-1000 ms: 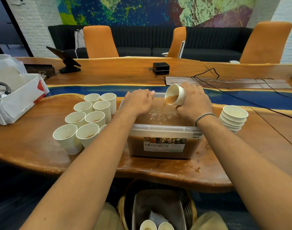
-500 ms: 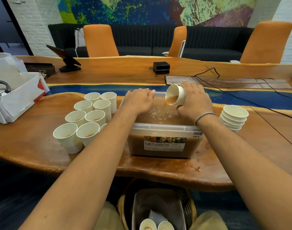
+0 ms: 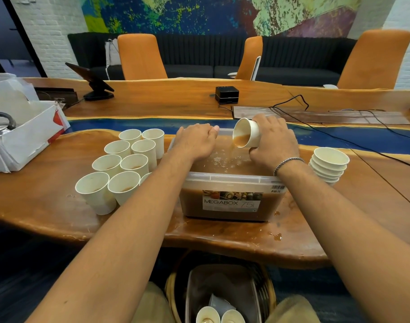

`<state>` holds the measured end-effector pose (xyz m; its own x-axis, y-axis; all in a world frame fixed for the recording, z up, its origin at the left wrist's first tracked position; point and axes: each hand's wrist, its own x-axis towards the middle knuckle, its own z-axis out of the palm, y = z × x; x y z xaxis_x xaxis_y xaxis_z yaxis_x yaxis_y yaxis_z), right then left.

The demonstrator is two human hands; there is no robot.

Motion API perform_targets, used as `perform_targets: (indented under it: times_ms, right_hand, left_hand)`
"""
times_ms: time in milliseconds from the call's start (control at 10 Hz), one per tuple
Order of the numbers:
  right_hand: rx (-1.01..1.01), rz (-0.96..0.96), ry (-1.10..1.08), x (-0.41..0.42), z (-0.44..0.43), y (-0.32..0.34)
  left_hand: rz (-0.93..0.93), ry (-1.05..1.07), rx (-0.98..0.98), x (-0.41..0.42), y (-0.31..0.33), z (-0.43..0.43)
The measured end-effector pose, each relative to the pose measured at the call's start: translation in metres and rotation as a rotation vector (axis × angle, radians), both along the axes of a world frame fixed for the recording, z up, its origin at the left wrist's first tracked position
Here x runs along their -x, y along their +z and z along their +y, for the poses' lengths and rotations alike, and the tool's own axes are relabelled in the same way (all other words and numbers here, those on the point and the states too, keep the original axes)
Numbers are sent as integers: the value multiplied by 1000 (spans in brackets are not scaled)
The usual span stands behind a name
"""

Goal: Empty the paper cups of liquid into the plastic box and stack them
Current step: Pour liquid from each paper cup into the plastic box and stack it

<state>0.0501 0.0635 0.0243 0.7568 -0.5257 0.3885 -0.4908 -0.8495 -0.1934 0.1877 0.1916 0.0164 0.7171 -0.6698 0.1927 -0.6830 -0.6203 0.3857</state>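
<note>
A clear plastic box (image 3: pixel 232 179) labelled MEGABOX stands in front of me on the wooden table, holding brown liquid. My right hand (image 3: pixel 272 142) grips a white paper cup (image 3: pixel 247 136) tipped on its side over the box, and brown liquid runs from its rim into the box. My left hand (image 3: pixel 195 141) rests on the box's far left rim with its fingers curled over the edge. Several white cups (image 3: pixel 122 167) holding brown liquid stand in a cluster left of the box. A stack of empty cups (image 3: pixel 328 165) sits to the right.
A white carton (image 3: pixel 24 141) with a kettle stands at the far left. Black cables (image 3: pixel 339 136) cross the table behind my right hand, near a small black box (image 3: pixel 226 94). Brown drops (image 3: pixel 277 236) lie at the front table edge. A basket (image 3: pixel 222 297) with cups sits below.
The cup in my right hand has tipped a little further and its liquid now pours into the box. My left hand has stayed on the box rim.
</note>
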Motion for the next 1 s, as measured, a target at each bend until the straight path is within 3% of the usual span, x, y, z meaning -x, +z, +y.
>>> perform_targets:
  times_ms: [1000]
  right_hand:
    - [103,1,-1,-2,-2,-2]
  left_hand:
    - [33,6,16,2,3,1]
